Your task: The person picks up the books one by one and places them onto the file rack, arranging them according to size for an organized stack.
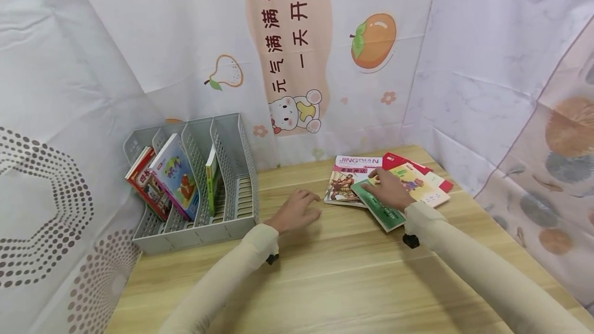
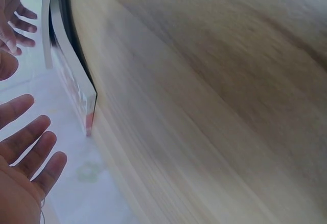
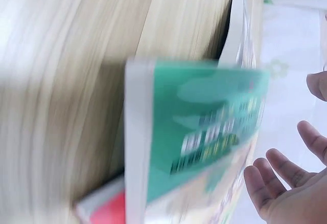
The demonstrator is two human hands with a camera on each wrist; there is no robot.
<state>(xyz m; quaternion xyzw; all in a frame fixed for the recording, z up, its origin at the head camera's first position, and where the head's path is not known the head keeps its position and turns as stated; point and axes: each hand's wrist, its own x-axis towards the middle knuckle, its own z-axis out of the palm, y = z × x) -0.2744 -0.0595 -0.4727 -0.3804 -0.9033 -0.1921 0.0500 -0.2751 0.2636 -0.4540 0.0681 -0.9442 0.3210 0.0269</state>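
Note:
My right hand (image 1: 389, 189) reaches over a green book (image 1: 381, 210), its fingertips near the book's upper end in the head view. In the right wrist view, that hand (image 3: 296, 188) has its fingers and thumb apart beside the blurred green cover (image 3: 204, 116). Under and around it lie a white book with a warrior picture (image 1: 344, 182), a yellow book (image 1: 419, 184) and some red books (image 1: 394, 160). My left hand (image 1: 297, 211) hovers over the table between rack and books. In the left wrist view its fingers (image 2: 38, 137) are spread, holding nothing.
On the left of the wooden table (image 1: 315, 282) stands a grey slotted book rack (image 1: 195, 238). Its slots hold a red book (image 1: 150, 184), a blue picture book (image 1: 178, 174) and a thin green book (image 1: 212, 182). Printed curtains (image 1: 199, 24) hang behind and at both sides.

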